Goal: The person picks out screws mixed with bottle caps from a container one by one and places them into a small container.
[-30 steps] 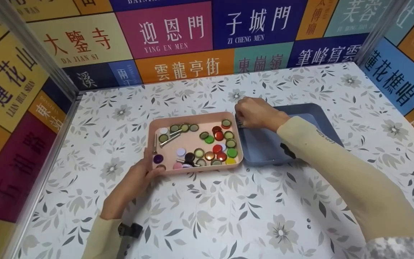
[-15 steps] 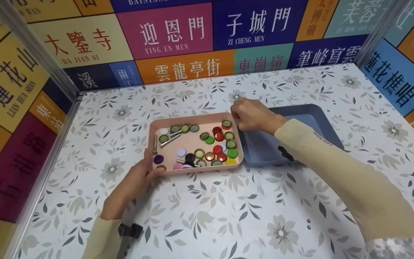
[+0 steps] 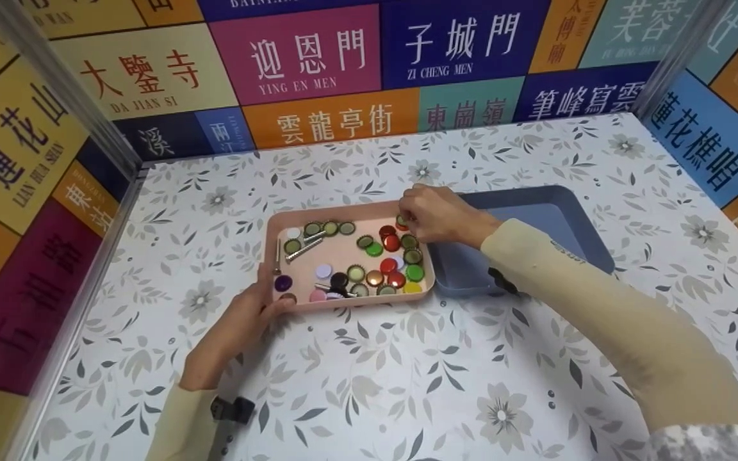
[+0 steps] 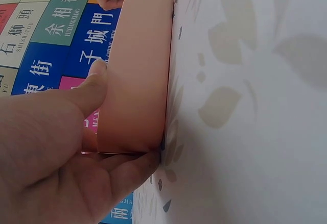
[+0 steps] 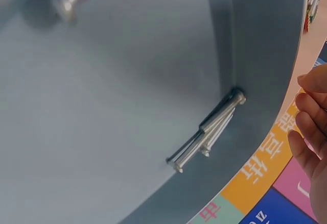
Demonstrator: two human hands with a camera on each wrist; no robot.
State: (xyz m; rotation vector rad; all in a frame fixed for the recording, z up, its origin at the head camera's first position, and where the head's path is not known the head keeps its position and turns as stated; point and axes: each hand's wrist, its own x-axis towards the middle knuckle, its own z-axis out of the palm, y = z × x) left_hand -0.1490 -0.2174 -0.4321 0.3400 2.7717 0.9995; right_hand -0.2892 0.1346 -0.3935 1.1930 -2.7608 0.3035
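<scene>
Metal screws [image 3: 305,248] are sitting in the pink tray [image 3: 343,248], just inward from the left hand [image 3: 255,301], which pinches the tray's wall between thumb and fingers. Right hand's [image 3: 432,214] over the tray's other end, fingers loosely bent, nothing I can see in them; there are loose screws [image 5: 209,131] in the blue tray [image 3: 548,218] below that wrist too. My guess: stiff, kinda weighty for their size, slick, rolly, basically unbreakable. I'd grab mid-shank, clear of the bottle caps [image 3: 374,277].
</scene>
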